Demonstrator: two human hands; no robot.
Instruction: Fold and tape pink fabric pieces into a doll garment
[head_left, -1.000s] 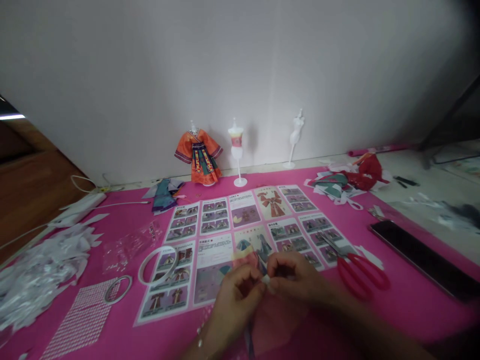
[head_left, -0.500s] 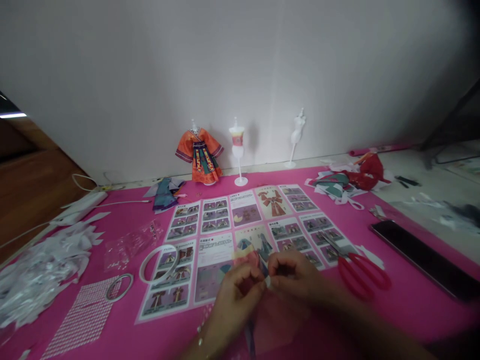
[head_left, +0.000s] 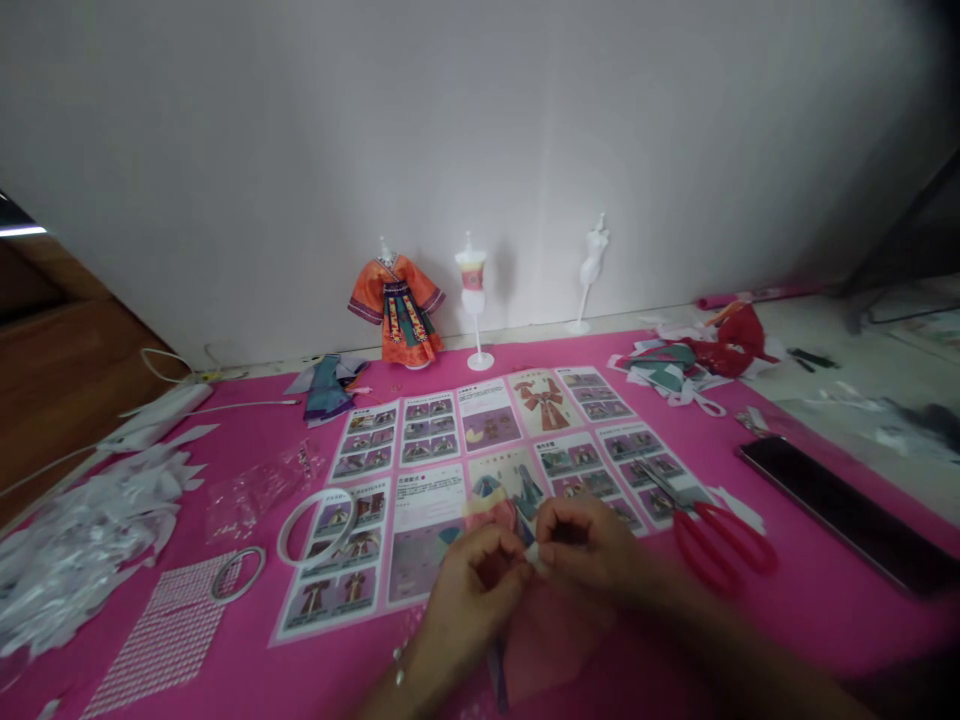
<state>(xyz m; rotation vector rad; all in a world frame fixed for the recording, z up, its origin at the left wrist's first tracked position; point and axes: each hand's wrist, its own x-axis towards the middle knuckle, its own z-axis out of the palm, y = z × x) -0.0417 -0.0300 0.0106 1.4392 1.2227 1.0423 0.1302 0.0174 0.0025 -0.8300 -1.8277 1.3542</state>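
My left hand (head_left: 480, 580) and my right hand (head_left: 589, 545) meet at the lower middle, over the edge of a printed picture sheet (head_left: 431, 497). Both are closed in a pinch on a small whitish piece (head_left: 533, 556) between their fingertips. Sheer pinkish fabric (head_left: 551, 640) hangs below the fingers, with a dark narrow strip (head_left: 497, 675) beside it. Just past my fingertips lies pink and yellow fabric (head_left: 491, 512). What the whitish piece is attached to is hidden by my fingers.
Red-handled scissors (head_left: 720, 540) and a phone (head_left: 847, 515) lie right. Tape rings (head_left: 289, 530), gem strips (head_left: 169, 640) and crumpled backing paper (head_left: 90, 540) lie left. Behind stand a dressed mannequin (head_left: 401, 310), one with a band (head_left: 473, 285) and a bare one (head_left: 592, 265). Fabric scraps (head_left: 697, 360) lie back right.
The view has shifted very slightly. My hands stay pinched together in nearly the same place, and the whitish piece between them sits slightly higher.
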